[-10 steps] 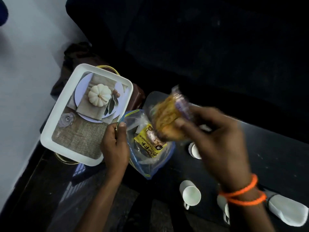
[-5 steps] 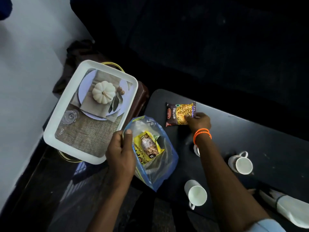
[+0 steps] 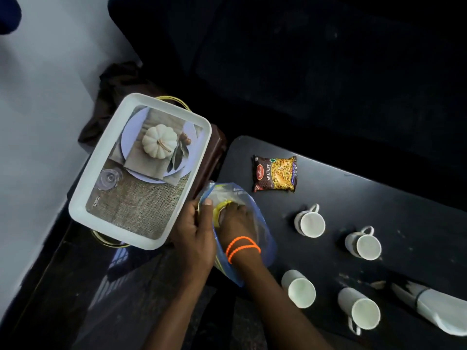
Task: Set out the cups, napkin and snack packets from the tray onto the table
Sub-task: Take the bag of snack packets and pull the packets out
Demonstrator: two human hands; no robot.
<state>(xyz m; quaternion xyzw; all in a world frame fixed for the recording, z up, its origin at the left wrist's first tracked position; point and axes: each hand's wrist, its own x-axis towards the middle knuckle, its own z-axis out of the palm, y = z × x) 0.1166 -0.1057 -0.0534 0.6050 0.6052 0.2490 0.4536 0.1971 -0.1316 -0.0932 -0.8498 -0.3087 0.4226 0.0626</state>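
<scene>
Reaching back into the clear zip bag (image 3: 262,238), the right hand (image 3: 233,221) now has its fingers buried around the yellow snack packet (image 3: 219,207) inside, though the plastic hides whether they have closed on it. Half a second ago that same hand was laying the brown mixture packet (image 3: 275,173) on the black table (image 3: 379,198); that packet now lies flat and alone, up and to the right of the bag's mouth, so one snack is placed and the yellow one appears to be next. The left hand (image 3: 195,236) pinches the bag's rim just beside the right hand, thumb on top, holding the mouth open.

Four white cups (image 3: 309,221) stand well to the right of the grip, two nearer, two farther, and the rolled white napkin (image 3: 439,309) lies beyond them at the table's far right edge. The white tray (image 3: 131,236) sits just left of the left hand, bare except for its printed pumpkin picture.

Little seems to block the lift: the bag's soft walls may cling to the packet, and the nearest cup stands close enough to the right forearm to be brushed on the way out. Free table lies between the mixture packet and the cups.
</scene>
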